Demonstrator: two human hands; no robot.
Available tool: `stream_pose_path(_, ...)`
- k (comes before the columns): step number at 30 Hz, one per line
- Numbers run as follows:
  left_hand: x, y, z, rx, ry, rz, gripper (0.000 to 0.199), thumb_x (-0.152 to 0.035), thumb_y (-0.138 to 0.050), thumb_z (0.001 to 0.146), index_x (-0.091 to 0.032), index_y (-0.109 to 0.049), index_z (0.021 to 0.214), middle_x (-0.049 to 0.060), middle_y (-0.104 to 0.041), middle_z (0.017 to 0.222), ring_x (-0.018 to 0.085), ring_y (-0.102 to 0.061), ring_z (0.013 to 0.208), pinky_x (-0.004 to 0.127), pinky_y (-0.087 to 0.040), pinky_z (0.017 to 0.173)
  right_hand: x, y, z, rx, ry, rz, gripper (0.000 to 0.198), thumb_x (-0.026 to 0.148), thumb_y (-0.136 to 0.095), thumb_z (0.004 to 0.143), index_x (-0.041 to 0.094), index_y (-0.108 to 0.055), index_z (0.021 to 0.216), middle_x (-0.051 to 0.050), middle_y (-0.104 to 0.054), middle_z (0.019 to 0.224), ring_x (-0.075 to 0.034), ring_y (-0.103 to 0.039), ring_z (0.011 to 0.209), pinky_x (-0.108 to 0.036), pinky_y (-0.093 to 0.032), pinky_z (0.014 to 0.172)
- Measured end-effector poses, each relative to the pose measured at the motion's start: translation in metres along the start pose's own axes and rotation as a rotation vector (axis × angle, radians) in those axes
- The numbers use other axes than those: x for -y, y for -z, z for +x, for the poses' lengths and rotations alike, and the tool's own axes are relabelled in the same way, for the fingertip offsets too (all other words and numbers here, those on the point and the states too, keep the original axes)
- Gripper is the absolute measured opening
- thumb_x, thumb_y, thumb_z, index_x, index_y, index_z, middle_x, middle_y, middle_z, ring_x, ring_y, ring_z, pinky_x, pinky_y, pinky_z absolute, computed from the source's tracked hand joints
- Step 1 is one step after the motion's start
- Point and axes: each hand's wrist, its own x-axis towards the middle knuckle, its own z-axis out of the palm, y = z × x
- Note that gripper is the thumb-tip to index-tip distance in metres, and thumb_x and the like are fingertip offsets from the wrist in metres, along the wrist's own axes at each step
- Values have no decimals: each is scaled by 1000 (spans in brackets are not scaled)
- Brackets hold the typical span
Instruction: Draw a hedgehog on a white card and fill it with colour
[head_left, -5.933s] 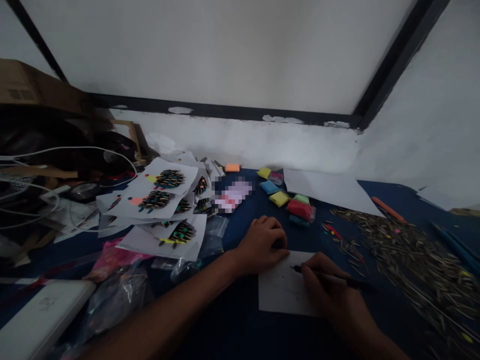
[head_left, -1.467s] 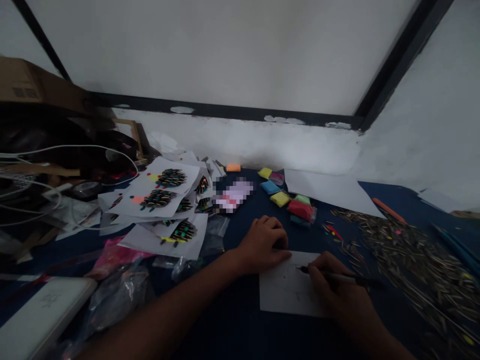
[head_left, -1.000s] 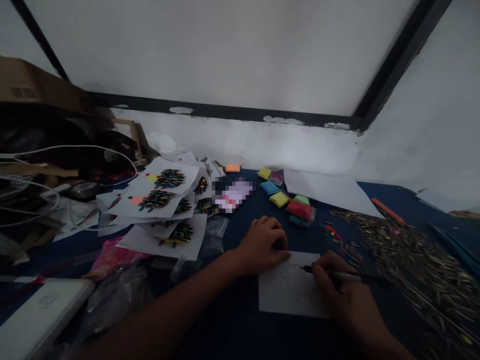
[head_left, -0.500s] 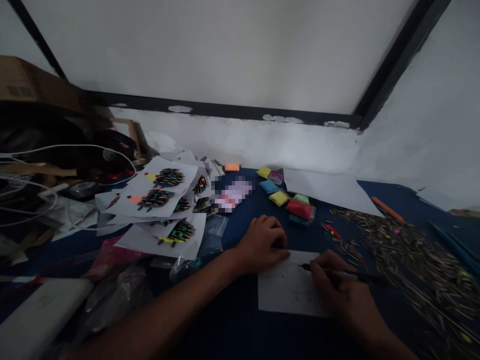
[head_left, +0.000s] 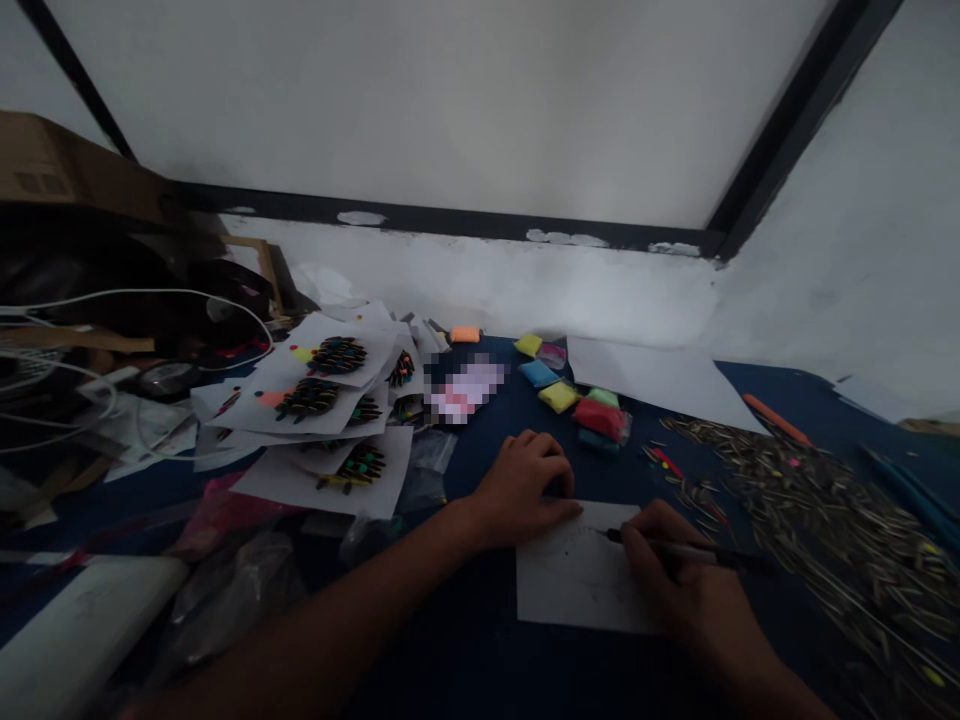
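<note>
Farthest back, a pale wall (head_left: 480,275) with a dark frame (head_left: 450,208) stands behind everything, and before it spreads a dark blue table (head_left: 450,640). Over the table's right part lies a wide heap of dark, striped, seed-like pieces (head_left: 840,530). Opposite, at the left, white sheets (head_left: 390,470) overlap in a pile, bearing spiky figures (head_left: 337,356), some with coloured snouts. A brown cardboard box (head_left: 75,165) sits at the far left, above looping white cables (head_left: 172,292). Near the wall, a large white sheet (head_left: 645,375) lies flat, one corner reaching the heap.

The left hand (head_left: 525,490) rests on the upper left corner of a small white sheet (head_left: 555,585); its fingers are loosely bent, a gap showing between them and the thumb, and it grips nothing that shows. The right hand (head_left: 682,580) covers the sheet's right side, its fingers and thumb pinched together. Beyond the sheet cluster small packets (head_left: 559,397) in red, yellow, blue and green. Between the right hand's fingertips runs a dark pen (head_left: 688,549), slanting, its tip at the upper part of the small sheet; whether it touches is too dark to tell. Faint marks (head_left: 566,552) lie beside the tip.
</note>
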Motion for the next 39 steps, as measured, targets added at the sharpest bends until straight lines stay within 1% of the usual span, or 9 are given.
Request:
stream_pose_path(5,-1,1,0,8,4,5,16,-33,-71,73,-19,-64,80,2,-57,100,21,-49,99,37,-35,85,-2,-1,1,6,-2,-7,30,44,-40,88,23,-49,69,3,-53,61,-13,-54,53,-23,-40,47)
stream_pose_path(13,-1,3,0,9,5,-6,17,-33,-71,72,-19,-64,79,2,-57,100,21,-49,100,37,-36,86,0,-1,5,-83,146,-10,26,37,-42,84,24,-45,62,4,-49,52,-12,-50,44,-22,-37,41)
stream_pose_path(16,-2,2,0,13,9,-4,17,-34,-71,72,-19,-64,79,2,-57,100,21,-49,99,37,-36,85,3,-1,6,-97,175,-2,26,35,-41,83,24,-44,60,3,-49,51,-13,-51,44,-23,-38,41)
stream_pose_path(19,-2,2,0,12,12,-2,17,-33,-71,72,-20,-64,79,2,-57,101,21,-49,100,37,-36,85,5,-1,6,-101,165,-6,27,36,-40,82,24,-44,58,3,-49,51,-13,-52,43,-22,-37,39)
stream_pose_path(22,-1,1,0,9,9,4,16,-34,-70,73,-20,-64,79,2,-57,101,21,-49,100,37,-36,86,4,1,6,-113,118,-26,28,37,-40,82,24,-44,58,4,-47,49,-13,-49,40,-23,-34,37)
stream_pose_path(25,-1,2,0,17,6,6,17,-34,-70,73,-20,-64,79,2,-57,101,21,-49,100,37,-36,86,3,4,6,-153,95,-58,27,38,-40,81,25,-44,59,3,-48,49,-13,-50,41,-24,-36,39)
stream_pose_path(28,-1,3,0,22,6,3,17,-34,-70,73,-20,-64,80,3,-57,102,22,-49,100,37,-36,85,1,6,7,-180,107,-63,26,37,-40,81,25,-44,58,2,-49,50,-14,-50,44,-24,-37,40)
stream_pose_path(35,-1,2,0,20,5,2,17,-34,-70,74,-20,-63,80,2,-56,101,21,-49,100,37,-36,86,-5,3,6,-129,114,-49,27,39,-43,82,25,-46,60,3,-48,50,-14,-49,43,-24,-36,40)
stream_pose_path(39,-2,3,0,35,17,5,17,-34,-70,74,-20,-63,80,3,-56,101,21,-49,101,37,-35,86,-5,2,5,-136,117,-37,27,40,-42,83,25,-46,61,4,-47,50,-13,-49,43,-24,-36,41)
